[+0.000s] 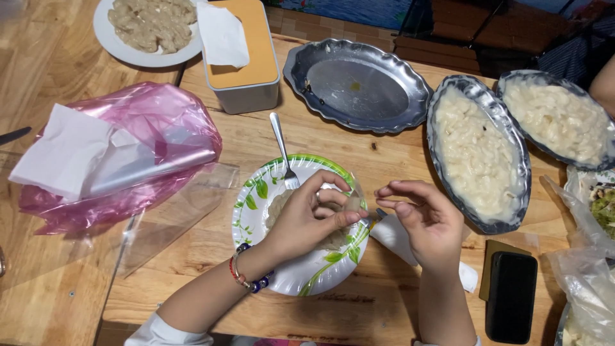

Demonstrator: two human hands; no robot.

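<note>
Over the paper plate point(253, 198) the left hand point(307, 221) curls shut around a small dumpling wrapper point(351, 204) — the right hand point(426, 221) hovers just beside it, fingers loosely pinched and holding nothing, the nearer helper — fork point(282, 147) lying behind.

A white paper plate point(253, 211) with green leaf print, a pink plastic bag point(160, 122), silver trays point(359, 86).

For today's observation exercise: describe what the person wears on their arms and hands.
Both forearms are bare, with white sleeves pushed up near the elbows. The left hand has a bracelet at the wrist, strung with red and dark blue beads beside a thin metallic band. The right hand shows no jewellery, gloves or watch.
</note>
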